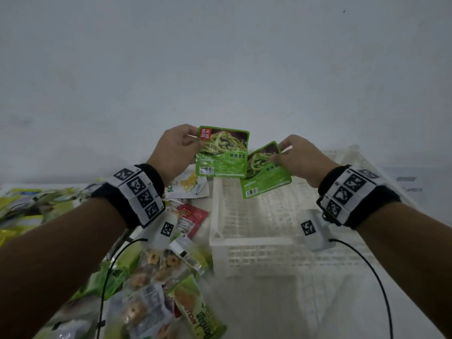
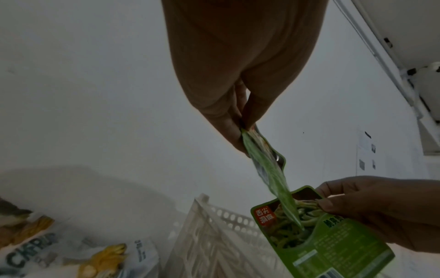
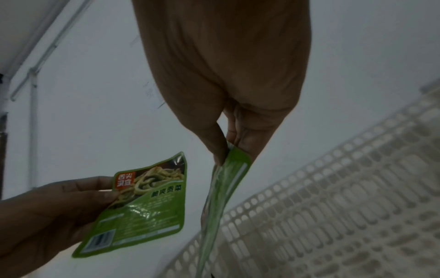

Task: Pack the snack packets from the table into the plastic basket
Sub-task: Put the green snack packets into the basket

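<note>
- Nearest us, on the left of the counter [image 1: 256,309], we see a loose heap of snack packets [image 1: 151,277], green, yellow and clear ones overlapping.
- A red packet [image 1: 193,217] and a white packet with yellow print [image 1: 188,185] lie further back in that heap, just beside the basket's left wall.
- The white plastic basket [image 1: 259,241] sits to the right of the heap, its slotted floor bare where we can see it.
- Above the basket's far left corner, our left hand [image 1: 175,149] pinches the upper left corner of a green packet [image 1: 221,152] between thumb and fingers.
- Our right hand [image 1: 297,156] pinches the top right edge of a second green packet [image 1: 265,176], tilted and hanging over the basket.
- The two green packets overlap slightly at their near edges; we cannot tell whether they touch.
- Behind everything stands a plain pale wall [image 1: 220,57].
</note>
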{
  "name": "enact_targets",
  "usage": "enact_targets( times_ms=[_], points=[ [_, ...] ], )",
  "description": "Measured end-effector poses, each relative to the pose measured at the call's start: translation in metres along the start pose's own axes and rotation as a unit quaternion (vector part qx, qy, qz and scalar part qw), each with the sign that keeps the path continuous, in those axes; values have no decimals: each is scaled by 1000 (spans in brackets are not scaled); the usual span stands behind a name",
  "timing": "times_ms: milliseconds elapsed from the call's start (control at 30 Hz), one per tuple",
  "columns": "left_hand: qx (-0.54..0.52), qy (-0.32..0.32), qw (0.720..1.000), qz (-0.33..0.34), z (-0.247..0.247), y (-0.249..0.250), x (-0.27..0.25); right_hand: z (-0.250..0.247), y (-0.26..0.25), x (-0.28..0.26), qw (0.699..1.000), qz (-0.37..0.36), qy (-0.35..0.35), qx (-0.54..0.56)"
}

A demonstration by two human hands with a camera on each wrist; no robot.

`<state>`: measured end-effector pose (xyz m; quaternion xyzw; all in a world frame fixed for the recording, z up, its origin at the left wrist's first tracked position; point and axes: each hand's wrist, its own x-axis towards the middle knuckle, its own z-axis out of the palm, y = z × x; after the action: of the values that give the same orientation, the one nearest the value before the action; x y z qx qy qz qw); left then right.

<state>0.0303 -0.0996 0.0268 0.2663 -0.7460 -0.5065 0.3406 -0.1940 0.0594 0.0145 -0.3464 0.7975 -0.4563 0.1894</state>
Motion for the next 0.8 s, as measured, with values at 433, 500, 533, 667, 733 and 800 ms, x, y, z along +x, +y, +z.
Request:
enact_targets(
  times_ms=[433, 500, 533, 667, 733, 800],
  points=[
    [-19, 3, 1000, -8, 3, -21, 45, 31, 10, 66, 993, 24, -74, -93],
    [-20, 1, 1000, -16, 2, -27, 48, 41, 15, 69, 987, 31, -103, -116],
    [-24, 1, 1000, -19, 1, -30, 50, 46, 17, 71, 985, 33, -117, -121],
    [-46, 5, 999, -28, -3, -40, 54, 59, 28, 79, 979, 52, -151, -127],
    [-50, 2, 998, -31, -2, -43, 55, 63, 34, 82, 977, 61, -159, -127],
    [-52, -1, 998, -36, -1, -46, 57, 66, 42, 86, 974, 66, -159, -146]
  ],
)
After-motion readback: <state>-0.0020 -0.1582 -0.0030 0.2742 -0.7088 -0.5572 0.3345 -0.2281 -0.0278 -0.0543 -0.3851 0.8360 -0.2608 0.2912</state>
